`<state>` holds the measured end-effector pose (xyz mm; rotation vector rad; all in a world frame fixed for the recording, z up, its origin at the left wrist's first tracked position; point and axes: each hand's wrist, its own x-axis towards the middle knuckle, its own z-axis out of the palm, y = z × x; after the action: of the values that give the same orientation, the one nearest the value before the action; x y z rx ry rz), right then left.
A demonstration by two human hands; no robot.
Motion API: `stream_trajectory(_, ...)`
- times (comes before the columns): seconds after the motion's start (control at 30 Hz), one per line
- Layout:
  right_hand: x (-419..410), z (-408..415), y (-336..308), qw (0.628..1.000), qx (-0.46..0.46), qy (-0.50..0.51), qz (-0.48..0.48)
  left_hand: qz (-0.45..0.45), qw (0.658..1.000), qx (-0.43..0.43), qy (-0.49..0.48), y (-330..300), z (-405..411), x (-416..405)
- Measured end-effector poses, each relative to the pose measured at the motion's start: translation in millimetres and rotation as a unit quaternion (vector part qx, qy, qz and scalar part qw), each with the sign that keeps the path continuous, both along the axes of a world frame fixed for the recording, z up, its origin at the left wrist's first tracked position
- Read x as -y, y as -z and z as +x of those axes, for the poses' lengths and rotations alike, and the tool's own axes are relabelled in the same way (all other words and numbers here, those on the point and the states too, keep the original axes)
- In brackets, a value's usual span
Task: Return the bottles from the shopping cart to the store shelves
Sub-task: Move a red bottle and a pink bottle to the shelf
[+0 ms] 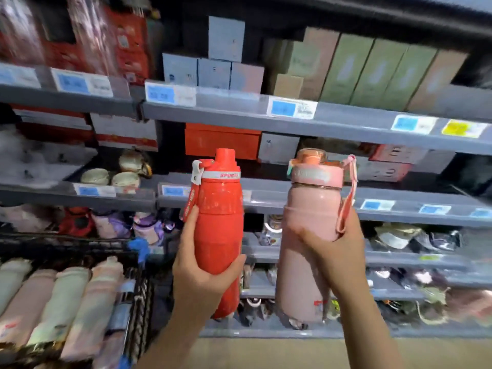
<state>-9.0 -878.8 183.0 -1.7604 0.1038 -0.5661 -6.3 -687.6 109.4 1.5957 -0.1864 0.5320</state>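
The left hand [202,265] holds the red bottle [218,225], the right hand [332,251] holds the pink bottle [306,235]; stand them gently on the shelf [292,198].

Retail shop aisle, grey shelves [346,121] with price tags [292,109], boxed goods [354,73]

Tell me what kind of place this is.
Most likely a shop's drinkware aisle: grey shelves carry price tags, boxed goods sit above, and bottles fill a shopping cart.

Grey store shelves [346,121] with blue price tags [283,108] carry stacked boxes [354,73] above, an orange box [222,142] mid-level, and cups [125,179] beside it.
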Motion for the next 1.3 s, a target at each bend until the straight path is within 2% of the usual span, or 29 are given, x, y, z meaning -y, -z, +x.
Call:
stream_trajectory(0.2,8.7,40.1,-56.2,0.989,0.048,-0.114,0.08,-0.029,0.999,0.037,-0.011,-44.2,51.1,13.0)
stream_trajectory(0.4,-4.3,93.8,-126.5,0.98,0.144,-0.138,0.024,-0.067,0.989,0.125,-0.048,-85.7,105.0,6.9)
stream_trajectory(0.57,-32.9,129.6,-202.4,0.957,0.197,-0.199,0.071,-0.078,0.971,0.21,-0.079,-135.6,144.4,-20.7)
stream_trajectory(0.8,-63.4,174.2,-295.5,0.922,0.264,-0.272,0.081,-0.042,0.944,0.29,-0.15,-197.4,165.7,-48.2)
stream_trajectory(1.07,-96.5,245.8,-418.7,0.875,0.401,-0.222,0.157,-0.017,0.92,0.313,-0.235,-232.9,151.1,-54.0)
stream_trajectory(1.2,-101.3,278.6,-435.6,0.879,0.465,-0.092,0.046,-0.022,0.918,0.297,-0.262,-239.9,138.7,-55.7)
stream_trajectory(1.3,-101.0,303.9,-434.2,0.892,0.444,-0.013,-0.087,-0.028,0.916,0.288,-0.278,-240.7,127.8,-58.4)
